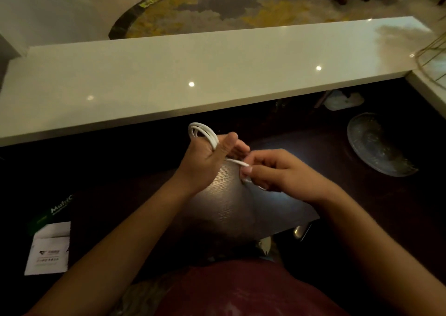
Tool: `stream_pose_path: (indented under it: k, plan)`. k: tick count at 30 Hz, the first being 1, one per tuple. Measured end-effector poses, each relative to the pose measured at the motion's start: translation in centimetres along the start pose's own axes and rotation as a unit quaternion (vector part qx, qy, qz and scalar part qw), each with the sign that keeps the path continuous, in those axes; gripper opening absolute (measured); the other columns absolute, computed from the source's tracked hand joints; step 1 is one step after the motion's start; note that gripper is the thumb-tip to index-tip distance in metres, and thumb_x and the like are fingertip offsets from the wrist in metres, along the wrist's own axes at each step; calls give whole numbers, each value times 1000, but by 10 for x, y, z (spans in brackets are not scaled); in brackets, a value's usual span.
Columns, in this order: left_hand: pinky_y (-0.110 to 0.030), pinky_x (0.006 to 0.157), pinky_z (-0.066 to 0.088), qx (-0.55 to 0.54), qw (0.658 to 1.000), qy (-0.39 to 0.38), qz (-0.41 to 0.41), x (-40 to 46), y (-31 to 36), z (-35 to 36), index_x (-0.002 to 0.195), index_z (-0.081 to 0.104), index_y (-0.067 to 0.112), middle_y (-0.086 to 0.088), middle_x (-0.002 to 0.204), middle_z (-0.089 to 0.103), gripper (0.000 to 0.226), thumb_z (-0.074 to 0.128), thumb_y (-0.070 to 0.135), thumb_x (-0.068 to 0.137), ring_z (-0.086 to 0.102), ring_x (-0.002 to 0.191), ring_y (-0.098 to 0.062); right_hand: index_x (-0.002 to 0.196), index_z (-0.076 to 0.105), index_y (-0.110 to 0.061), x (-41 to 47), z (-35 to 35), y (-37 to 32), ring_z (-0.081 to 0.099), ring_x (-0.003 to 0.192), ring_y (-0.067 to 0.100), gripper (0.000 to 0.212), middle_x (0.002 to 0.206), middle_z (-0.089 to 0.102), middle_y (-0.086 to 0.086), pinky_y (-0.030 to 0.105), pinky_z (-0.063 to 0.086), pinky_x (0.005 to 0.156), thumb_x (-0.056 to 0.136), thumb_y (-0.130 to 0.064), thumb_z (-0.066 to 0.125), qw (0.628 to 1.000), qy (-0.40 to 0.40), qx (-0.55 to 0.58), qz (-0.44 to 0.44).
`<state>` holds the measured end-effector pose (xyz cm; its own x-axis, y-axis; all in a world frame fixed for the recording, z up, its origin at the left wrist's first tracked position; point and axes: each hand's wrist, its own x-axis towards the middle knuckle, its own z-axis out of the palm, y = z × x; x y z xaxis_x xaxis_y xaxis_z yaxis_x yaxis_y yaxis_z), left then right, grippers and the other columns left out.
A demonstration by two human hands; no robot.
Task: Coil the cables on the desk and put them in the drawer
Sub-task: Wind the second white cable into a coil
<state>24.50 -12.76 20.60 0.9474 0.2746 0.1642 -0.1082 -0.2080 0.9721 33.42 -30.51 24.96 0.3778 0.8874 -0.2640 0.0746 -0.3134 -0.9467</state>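
White cable (204,133) looped round left hand (207,156); smooth, rounded coils.

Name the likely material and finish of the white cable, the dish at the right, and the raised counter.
White cable: smooth, matte plastic sheath, bending in loops. Dish: probably clear patterned glass, translucent with glints. Raised counter: polished pale stone or composite, mirroring ceiling lights.

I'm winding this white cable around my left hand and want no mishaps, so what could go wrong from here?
1. The loops of the white cable sit high on the left hand and may slide off and uncoil.
2. The right hand pinches only the free end, which could slip loose.
3. The glass dish lies close to the right elbow and could be knocked.
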Motion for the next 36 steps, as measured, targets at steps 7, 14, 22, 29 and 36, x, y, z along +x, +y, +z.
stream_pose_path:
  k: [7, 14, 22, 29, 36]
  plan:
    - [-26, 61, 47, 172, 978, -88, 80, -4, -14, 1, 87, 64, 17, 13, 65, 60, 59, 36, 68, 96, 58, 59, -7, 95, 72, -3, -5, -14, -8, 34, 52, 11, 18, 58, 41, 5, 21, 30, 49, 102, -10, 57, 999, -15, -37, 9]
    - [-19, 56, 40, 300, 937, -165, 66, -5, -15, -9, 83, 60, 22, 4, 66, 59, 63, 68, 80, 62, 54, 59, -13, 92, 73, -15, -14, -12, -8, 38, 51, 9, 14, 55, 47, -6, 23, 31, 49, 101, -18, 63, 987, -79, -129, 44]
    - [-36, 43, 48, 304, 931, 25, 201, -2, -35, 6, 59, 59, 4, -11, 54, 59, 86, 23, 72, 97, 56, 45, -31, 91, 68, -17, -26, 5, -43, 61, 69, 29, 16, 77, 66, 12, 44, 48, 65, 100, -29, 63, 965, -115, -224, -72]
    - [-40, 44, 40, 273, 950, 37, 145, -13, -19, 11, 50, 52, 8, -1, 44, 47, 71, 57, 67, 90, 47, 40, -20, 97, 75, -2, -35, -19, -59, 47, 51, 7, 19, 58, 57, 3, 17, 38, 52, 98, -13, 59, 985, 29, -72, -156]
    - [-31, 52, 31, 144, 972, -139, 125, -27, 44, 25, 55, 40, 9, 3, 53, 36, 53, 61, 39, 93, 36, 50, -12, 85, 68, -11, -23, -20, -66, 43, 51, -4, 16, 60, 58, -13, 9, 34, 53, 96, -17, 57, 969, 120, -23, -215]
